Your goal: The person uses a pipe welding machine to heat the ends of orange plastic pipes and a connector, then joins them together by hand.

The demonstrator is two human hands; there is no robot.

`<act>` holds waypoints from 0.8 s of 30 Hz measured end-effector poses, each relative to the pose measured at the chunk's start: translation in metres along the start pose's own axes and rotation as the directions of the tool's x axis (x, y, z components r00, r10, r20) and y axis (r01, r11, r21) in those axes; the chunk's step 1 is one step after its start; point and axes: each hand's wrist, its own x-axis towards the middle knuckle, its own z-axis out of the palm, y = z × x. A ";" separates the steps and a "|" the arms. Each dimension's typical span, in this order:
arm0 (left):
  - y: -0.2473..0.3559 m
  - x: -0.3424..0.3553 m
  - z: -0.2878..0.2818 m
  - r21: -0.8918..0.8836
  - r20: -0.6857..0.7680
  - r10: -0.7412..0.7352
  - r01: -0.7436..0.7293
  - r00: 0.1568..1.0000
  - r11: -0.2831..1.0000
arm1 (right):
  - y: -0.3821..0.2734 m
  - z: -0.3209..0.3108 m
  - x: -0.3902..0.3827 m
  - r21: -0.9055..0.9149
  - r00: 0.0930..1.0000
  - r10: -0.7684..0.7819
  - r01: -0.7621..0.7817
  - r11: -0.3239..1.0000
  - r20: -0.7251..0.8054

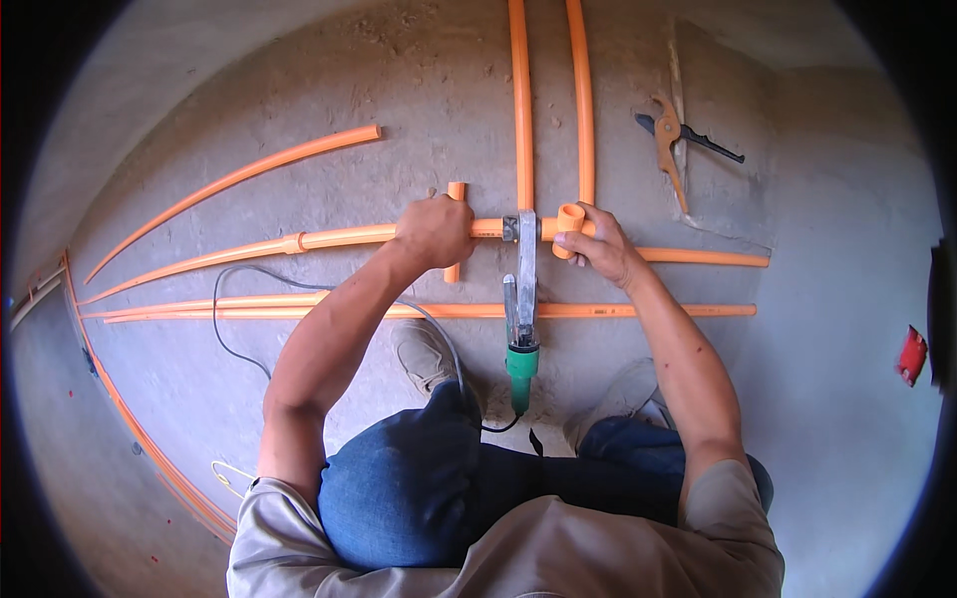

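Note:
My left hand (436,231) is closed round a long orange pipe (349,236), beside a short orange crosspiece (457,191) that sticks out above and below it. The pipe's right end meets the dark socket on a pipe welding iron (527,261), whose green handle (520,365) points toward me. On the iron's other side, my right hand (605,249) grips an orange tee fitting (570,217) between thumb and fingers. The tee is pressed up to the iron's right face, in line with the pipe. How deep either piece sits on the iron is hidden.
More orange pipes (648,311) lie across the concrete floor, two running away at the top. A pipe cutter (667,140) with dark handle lies at the far right. The iron's grey cord (216,309) loops left near my shoe (424,354). A red object (910,356) is at the right edge.

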 end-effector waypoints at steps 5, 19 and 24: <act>0.005 0.003 0.001 -0.027 -0.018 -0.052 0.052 0.998 0.998 | 0.001 -0.002 0.000 0.036 0.999 0.011 -0.009 0.999 -0.040; 0.005 0.004 0.002 0.008 0.008 -0.078 0.077 0.997 0.997 | -0.010 0.002 0.004 -0.012 0.999 0.045 -0.045 0.999 -0.006; 0.006 0.006 0.000 -0.001 0.021 -0.069 0.069 0.997 0.998 | -0.008 0.002 0.005 -0.011 0.998 0.055 -0.055 0.998 -0.023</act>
